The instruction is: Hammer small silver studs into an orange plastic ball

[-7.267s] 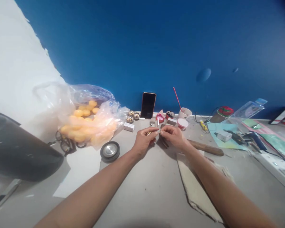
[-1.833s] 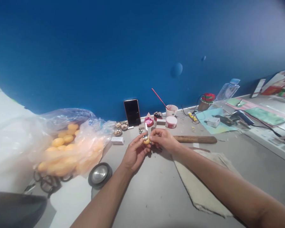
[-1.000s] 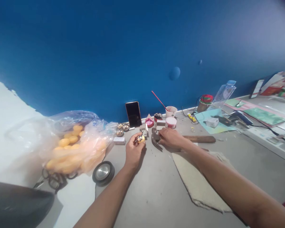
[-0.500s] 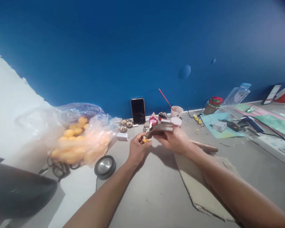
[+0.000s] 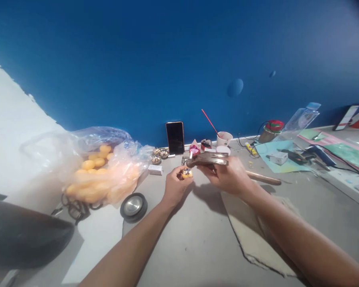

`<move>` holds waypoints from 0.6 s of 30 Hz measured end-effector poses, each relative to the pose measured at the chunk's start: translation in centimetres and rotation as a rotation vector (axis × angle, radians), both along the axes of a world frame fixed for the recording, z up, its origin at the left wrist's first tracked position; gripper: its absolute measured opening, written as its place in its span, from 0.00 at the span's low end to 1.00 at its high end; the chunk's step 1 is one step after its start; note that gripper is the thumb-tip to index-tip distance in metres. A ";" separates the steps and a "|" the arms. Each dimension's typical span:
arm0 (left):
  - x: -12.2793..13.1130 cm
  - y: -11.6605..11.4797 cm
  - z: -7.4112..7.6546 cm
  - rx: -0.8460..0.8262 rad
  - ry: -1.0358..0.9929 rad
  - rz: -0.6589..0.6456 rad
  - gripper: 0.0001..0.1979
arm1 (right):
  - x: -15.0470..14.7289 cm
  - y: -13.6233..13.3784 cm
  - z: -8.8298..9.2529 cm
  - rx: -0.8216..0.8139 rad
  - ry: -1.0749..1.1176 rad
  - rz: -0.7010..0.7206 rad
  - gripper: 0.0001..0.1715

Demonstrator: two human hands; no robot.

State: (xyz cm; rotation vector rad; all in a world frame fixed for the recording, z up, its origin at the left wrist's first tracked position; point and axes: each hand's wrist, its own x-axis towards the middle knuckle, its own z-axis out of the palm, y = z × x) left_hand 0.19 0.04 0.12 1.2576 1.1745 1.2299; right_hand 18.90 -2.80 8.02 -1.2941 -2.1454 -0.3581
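- The yellow ball (image 5: 187, 173), its upper part covered with shiny silvery pieces, sits in my left hand (image 5: 176, 182); I can't tell whether it also rests on the grey surface (image 5: 182, 247).
- My left hand is closed around the ball, fingers curled along its left and near sides.
- My right hand (image 5: 229, 174), just to the right of the ball, grips a hammer (image 5: 208, 159) close to its metal head; the wooden handle sticks out further right.
- The hammer's head reaches above the ball and slightly beyond it; I can't tell whether they touch.
- Just left of the ball is a small white box (image 5: 155, 170), and past that box, further back, three patterned balls (image 5: 156, 160) sit together.
- Behind the ball, a phone (image 5: 175, 137) leans upright against the blue wall (image 5: 137, 63).
- Behind and to the right of the ball stands a white cup (image 5: 225, 138) with a red stick (image 5: 209, 122) in it.
- Nearer me and left of the ball lies a round black piece with a metal centre (image 5: 133, 206).
- Well left of the ball, a clear plastic bag (image 5: 122, 159) holds many plain yellow balls (image 5: 99, 162).
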 end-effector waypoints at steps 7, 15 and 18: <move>-0.2 -0.1 0.4 0.007 -0.056 -0.045 0.23 | 0.0 -0.1 -0.2 -0.089 -0.058 0.077 0.15; -0.3 -0.2 0.6 0.058 0.063 -0.051 0.21 | 0.0 -0.1 0.0 -0.098 -0.028 0.037 0.16; -0.2 -0.3 0.5 0.064 0.066 -0.062 0.21 | 0.0 -0.1 0.1 -0.075 0.001 0.031 0.17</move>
